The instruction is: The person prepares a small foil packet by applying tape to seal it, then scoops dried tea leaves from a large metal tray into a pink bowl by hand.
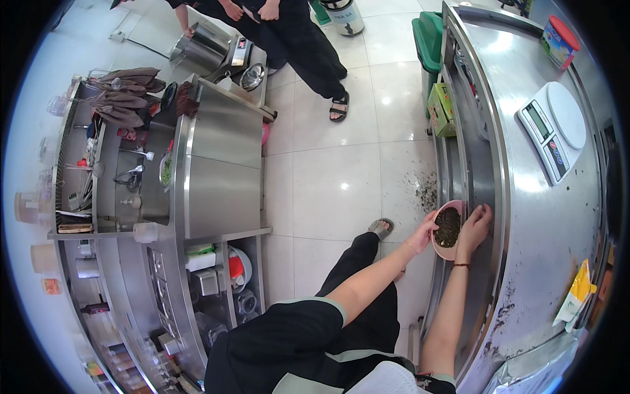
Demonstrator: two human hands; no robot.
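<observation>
My left hand (424, 233) grips the left rim of a pink plastic bowl (442, 252). Dark loose leaf matter, like dry tea leaves (447, 227), fills much of the bowl. My right hand (475, 230) is at the bowl's right side, over the steel lower shelf (475, 172) of the worktable. Its fingers are bent and partly hidden, so whether they hold anything does not show. Dark crumbs (427, 193) lie scattered on the floor tiles just beyond the bowl.
On the steel worktable (531, 231) at right are a white kitchen scale (566, 115), a red-lidded tub (561, 42), a yellow-and-white packet (575, 293) and dark crumbs. A green bin (428, 42) stands farther off. Another person (305, 44) stands ahead beside a steel pot (202, 49).
</observation>
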